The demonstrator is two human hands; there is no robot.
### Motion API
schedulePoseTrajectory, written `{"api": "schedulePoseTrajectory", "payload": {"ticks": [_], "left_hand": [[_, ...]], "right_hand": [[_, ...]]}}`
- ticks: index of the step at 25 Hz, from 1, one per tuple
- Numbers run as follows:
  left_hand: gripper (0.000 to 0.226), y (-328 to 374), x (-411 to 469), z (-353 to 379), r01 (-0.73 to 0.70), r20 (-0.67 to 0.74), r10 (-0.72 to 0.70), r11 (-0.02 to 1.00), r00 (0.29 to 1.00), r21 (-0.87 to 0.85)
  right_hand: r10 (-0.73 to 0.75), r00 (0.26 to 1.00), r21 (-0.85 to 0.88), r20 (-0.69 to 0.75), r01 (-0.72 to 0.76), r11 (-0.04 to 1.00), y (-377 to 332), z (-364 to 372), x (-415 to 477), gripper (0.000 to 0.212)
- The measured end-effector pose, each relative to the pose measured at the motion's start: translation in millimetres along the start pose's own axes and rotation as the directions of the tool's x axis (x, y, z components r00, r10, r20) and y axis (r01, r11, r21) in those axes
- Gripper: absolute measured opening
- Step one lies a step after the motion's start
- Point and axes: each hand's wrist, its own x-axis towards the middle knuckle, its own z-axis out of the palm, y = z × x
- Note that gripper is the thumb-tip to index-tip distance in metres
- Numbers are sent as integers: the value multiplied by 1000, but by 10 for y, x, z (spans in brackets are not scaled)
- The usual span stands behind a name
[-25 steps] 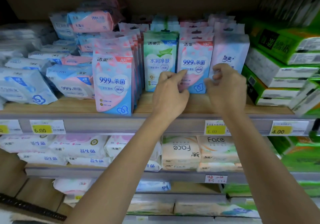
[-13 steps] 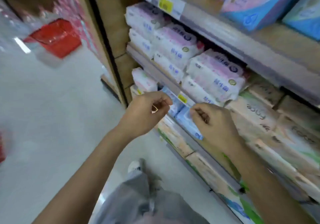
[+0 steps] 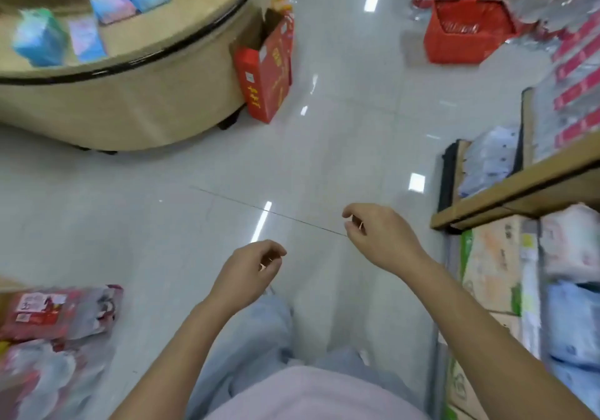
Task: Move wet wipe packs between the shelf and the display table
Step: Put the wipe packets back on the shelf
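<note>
View from a head camera, looking down at a shiny pale floor (image 3: 324, 134) in a shop aisle. Both bare arms reach forward from six o'clock. The left hand (image 3: 250, 272), just below centre, and the right hand (image 3: 376, 234), toward four o'clock, have fingers loosely curled with thumb near fingertips. Neither holds anything.

The round beige display table (image 3: 136, 95) fills the ten to eleven o'clock corner. The wet wipe packs (image 3: 112, 7) lie on its top — soft, flat plastic pouches in blue and pink, blurred, print unreadable. One teal-blue pack sits at the far left, and two lie side by side nearer twelve o'clock. The shelf (image 3: 519, 192), a wooden-edged board at three o'clock, carries pale packets too blurred to identify.

This appears to be the empty-handed stretch between shelf and table — probably the way to collect packs from the table. The next move likely calls for closing on the table, reaching over its rim and taking a pouch by its edges. Such a pouch should squash and slip a little under a firm grip.

A red carton (image 3: 264, 72) stands against the table at twelve o'clock.
</note>
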Motion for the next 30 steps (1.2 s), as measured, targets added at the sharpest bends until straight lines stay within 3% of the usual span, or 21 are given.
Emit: {"api": "schedulePoseTrajectory", "payload": {"ticks": [4,15,20,26,30], "left_hand": [[14,-703,310,-842,148,-89,-160,981,983,-122],[15,-1598,1945,-2984,192,-307,-253,957,918,-216],[16,-2085,2499,-3611,327,-319,-423,892,848,-313],[15,-2645,2646,-4178,438,-302,-618,753,726,-490],[16,-3269,2840,-4646,498,-279,-685,699,673,-513]], "right_hand": [[-34,992,-10,121,35,999,-657,377,911,27],[-2,943,-83,332,31,996,-1553,976,3035,25],[-175,888,-141,425,256,956,-2385,1107,4657,29],[-456,757,-126,467,568,814,-4033,1253,6315,26],[-487,743,-53,458,570,820,-4823,1589,6946,24]]}}
